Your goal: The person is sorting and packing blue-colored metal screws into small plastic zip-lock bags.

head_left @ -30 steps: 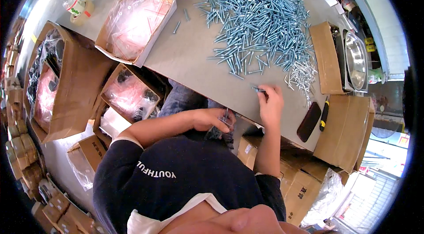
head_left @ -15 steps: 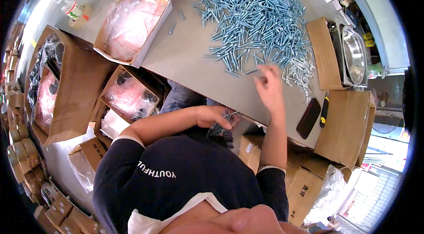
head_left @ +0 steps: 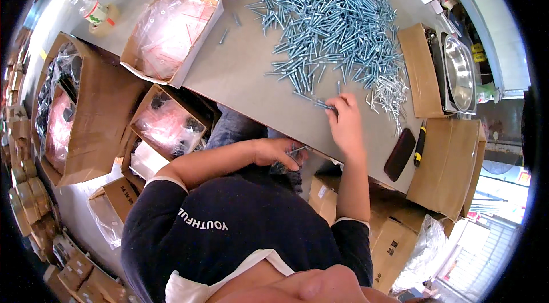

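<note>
A large heap of long bluish screws (head_left: 326,17) covers the far middle of the grey table (head_left: 246,86). At its near right edge lies a smaller pile of short silvery screws (head_left: 389,97). My right hand (head_left: 347,123) is closed in a pinch on a few long screws (head_left: 321,104), just above the tabletop in front of the heap. Below the table's edge, my left hand (head_left: 277,152) grips a small clear plastic bag (head_left: 281,169) with dark contents. Screw shanks (head_left: 297,149) poke out by its thumb; part of the bag is hidden by the fingers.
A shallow box of clear, red-lined bags (head_left: 171,34) stands at the left. A dark phone (head_left: 400,154) and a yellow-black cutter (head_left: 420,144) lie at the right edge, near a steel bowl (head_left: 459,71). Open cartons (head_left: 94,114) stand below left.
My right hand has come slightly nearer to me and its fingers have closed on long screws pulled from the heap's near edge. My left hand stays in place with the bag.
</note>
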